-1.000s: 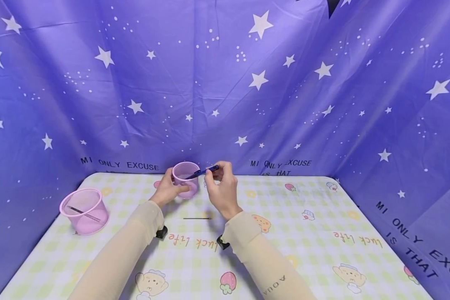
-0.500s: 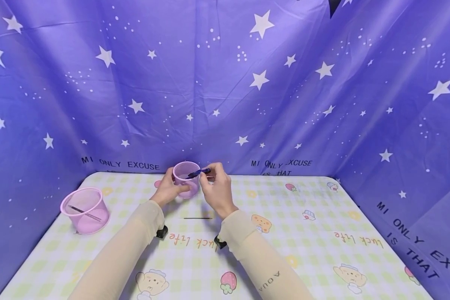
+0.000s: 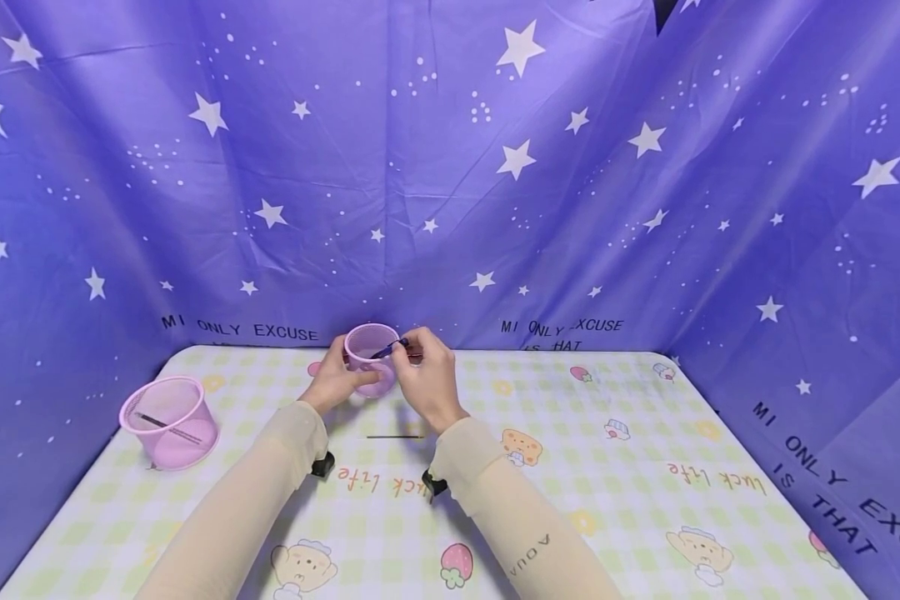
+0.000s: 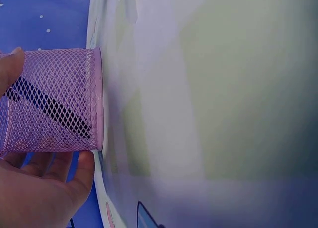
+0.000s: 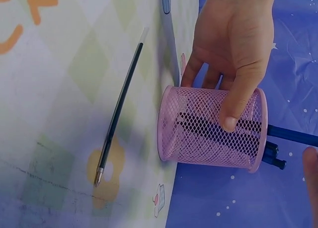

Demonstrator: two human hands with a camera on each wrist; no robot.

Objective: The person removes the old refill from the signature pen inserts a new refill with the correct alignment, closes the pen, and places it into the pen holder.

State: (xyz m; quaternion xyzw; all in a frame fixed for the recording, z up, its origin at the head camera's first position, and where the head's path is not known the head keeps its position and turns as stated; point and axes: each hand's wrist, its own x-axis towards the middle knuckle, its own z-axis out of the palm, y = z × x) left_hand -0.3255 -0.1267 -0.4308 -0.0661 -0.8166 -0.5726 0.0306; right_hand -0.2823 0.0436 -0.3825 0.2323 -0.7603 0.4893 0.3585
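My left hand grips a pink mesh pen holder at the far side of the table, thumb on its near side and fingers behind it. At its rim my right hand pinches a blue pen, which slants down into the holder. Another dark pen with a clip leans inside, its top just past the rim. On the tablecloth nearer the body lies a thin black pen refill with a metal tip. In the right wrist view only a bit of the right hand's finger shows.
A second pink mesh holder stands at the left of the table with a slim black stick inside. The checked tablecloth ends at the far edge, against a purple star-patterned curtain.
My right hand has moved left toward the holder, and the blue pen has gone further into it. The left hand, the holders and the refill stay where they were.
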